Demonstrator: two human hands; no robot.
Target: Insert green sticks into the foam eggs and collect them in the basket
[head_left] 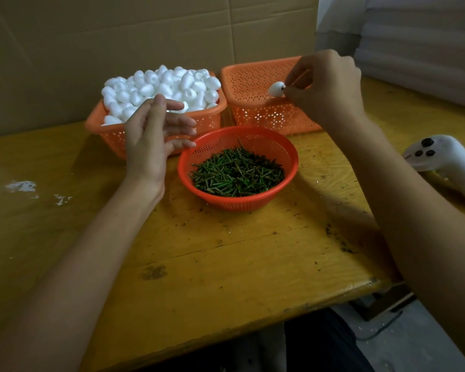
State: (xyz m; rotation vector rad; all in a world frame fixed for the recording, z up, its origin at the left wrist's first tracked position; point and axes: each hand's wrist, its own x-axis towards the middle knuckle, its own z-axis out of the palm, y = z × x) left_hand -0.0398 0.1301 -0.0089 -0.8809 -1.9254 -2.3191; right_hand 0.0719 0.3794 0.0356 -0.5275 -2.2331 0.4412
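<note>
While your right hand pinches one foam egg by its end over the square collecting basket, which shows nothing else inside, you look to be only at the start. Your left hand hangs with fingers loosely spread, holding nothing, just in front of the heaped basket of foam eggs. Judging by that heap and the full round basket of green sticks, nearly all the work is left.
</note>
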